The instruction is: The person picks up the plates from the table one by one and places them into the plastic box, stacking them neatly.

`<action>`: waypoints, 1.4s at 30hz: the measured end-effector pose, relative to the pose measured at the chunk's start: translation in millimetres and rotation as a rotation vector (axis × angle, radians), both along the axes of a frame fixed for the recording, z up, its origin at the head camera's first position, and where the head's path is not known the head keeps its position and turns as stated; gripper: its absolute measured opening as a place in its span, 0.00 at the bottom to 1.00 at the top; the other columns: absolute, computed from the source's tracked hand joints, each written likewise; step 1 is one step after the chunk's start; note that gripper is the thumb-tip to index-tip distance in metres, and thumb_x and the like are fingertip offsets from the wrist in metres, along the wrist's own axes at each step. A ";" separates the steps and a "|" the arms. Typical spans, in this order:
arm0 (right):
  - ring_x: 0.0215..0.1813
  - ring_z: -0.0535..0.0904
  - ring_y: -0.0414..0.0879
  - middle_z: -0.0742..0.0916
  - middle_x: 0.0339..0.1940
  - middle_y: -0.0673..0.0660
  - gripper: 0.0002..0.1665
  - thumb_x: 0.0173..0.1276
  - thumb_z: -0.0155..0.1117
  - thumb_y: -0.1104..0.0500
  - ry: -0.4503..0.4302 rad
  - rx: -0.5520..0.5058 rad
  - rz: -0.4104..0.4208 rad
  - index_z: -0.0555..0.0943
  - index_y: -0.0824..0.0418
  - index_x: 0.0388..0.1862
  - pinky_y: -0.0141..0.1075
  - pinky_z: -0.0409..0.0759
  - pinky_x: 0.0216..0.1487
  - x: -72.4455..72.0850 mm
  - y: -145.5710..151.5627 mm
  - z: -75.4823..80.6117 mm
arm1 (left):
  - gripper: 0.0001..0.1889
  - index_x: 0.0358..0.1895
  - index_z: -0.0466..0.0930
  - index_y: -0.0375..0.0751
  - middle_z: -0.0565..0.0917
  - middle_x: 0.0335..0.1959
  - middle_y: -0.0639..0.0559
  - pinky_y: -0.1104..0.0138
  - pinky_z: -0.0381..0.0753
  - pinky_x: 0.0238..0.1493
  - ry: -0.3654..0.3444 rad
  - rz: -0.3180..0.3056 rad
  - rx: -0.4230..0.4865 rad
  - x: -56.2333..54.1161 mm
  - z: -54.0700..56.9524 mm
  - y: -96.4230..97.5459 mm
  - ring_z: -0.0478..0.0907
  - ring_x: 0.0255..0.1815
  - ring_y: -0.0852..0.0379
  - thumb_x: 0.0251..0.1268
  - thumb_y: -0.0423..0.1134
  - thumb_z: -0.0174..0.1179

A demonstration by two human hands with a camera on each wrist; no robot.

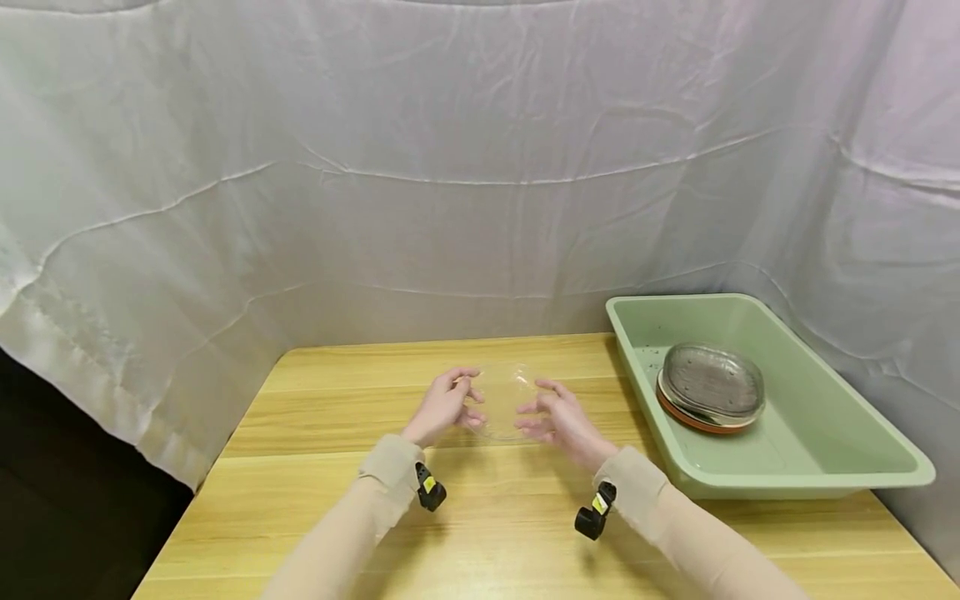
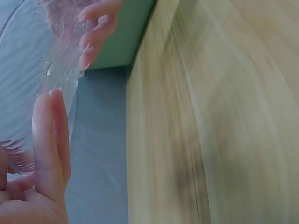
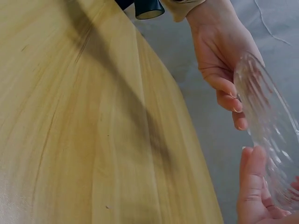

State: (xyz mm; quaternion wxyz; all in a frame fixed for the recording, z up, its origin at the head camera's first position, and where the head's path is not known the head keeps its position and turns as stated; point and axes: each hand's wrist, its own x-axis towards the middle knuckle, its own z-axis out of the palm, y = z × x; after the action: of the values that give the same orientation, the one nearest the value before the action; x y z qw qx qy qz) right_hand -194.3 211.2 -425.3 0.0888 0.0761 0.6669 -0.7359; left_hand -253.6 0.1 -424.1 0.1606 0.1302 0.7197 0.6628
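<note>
A clear, shallow round dish (image 1: 501,400) with a ribbed surface is held above the wooden table between both hands. My left hand (image 1: 444,406) grips its left edge, thumb on one face and fingers on the other. On the opposite edge, my right hand (image 1: 557,418) holds it in the same way. From the left wrist, the transparent dish (image 2: 25,65) looks tilted, with fingertips pressed to its underside. The right wrist view has the dish (image 3: 266,112) nearly edge-on, both hands at its rim. Whether it is glass or plastic I cannot tell.
A green tub (image 1: 810,450) stands at the right of the wooden table (image 1: 315,492). Inside lies a stack of saucer-like dishes (image 1: 712,382), grey translucent on top, whitish and terracotta below. Grey curtains (image 1: 465,225) hang behind and along the sides.
</note>
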 end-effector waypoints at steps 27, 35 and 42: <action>0.37 0.89 0.38 0.86 0.41 0.45 0.31 0.81 0.32 0.66 0.056 -0.024 -0.053 0.45 0.61 0.80 0.23 0.81 0.28 5.6 73.9 58.6 | 0.23 0.71 0.68 0.39 0.81 0.51 0.34 0.64 0.91 0.39 0.132 0.014 0.023 7.4 18.5 50.3 0.88 0.37 0.49 0.85 0.46 0.35; 0.41 0.89 0.39 0.88 0.40 0.43 0.30 0.82 0.32 0.65 0.084 -0.064 -0.085 0.47 0.58 0.80 0.25 0.82 0.31 12.8 118.4 74.9 | 0.20 0.68 0.72 0.42 0.82 0.52 0.36 0.63 0.90 0.47 0.249 -0.021 -0.053 17.2 19.6 79.6 0.85 0.49 0.45 0.84 0.45 0.39; 0.41 0.90 0.42 0.91 0.38 0.45 0.27 0.83 0.31 0.64 0.079 -0.178 -0.133 0.50 0.51 0.77 0.30 0.87 0.39 18.1 165.4 84.7 | 0.19 0.67 0.74 0.44 0.83 0.56 0.43 0.65 0.85 0.54 0.452 -0.074 -0.222 32.0 22.6 109.1 0.83 0.53 0.50 0.82 0.43 0.43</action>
State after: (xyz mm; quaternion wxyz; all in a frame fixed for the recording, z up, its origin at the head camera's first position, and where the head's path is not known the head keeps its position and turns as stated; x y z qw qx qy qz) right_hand -176.2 376.6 -340.6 0.0198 0.0829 0.5953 -0.7990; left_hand -221.6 109.2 -401.5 0.0330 0.2829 0.8004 0.5275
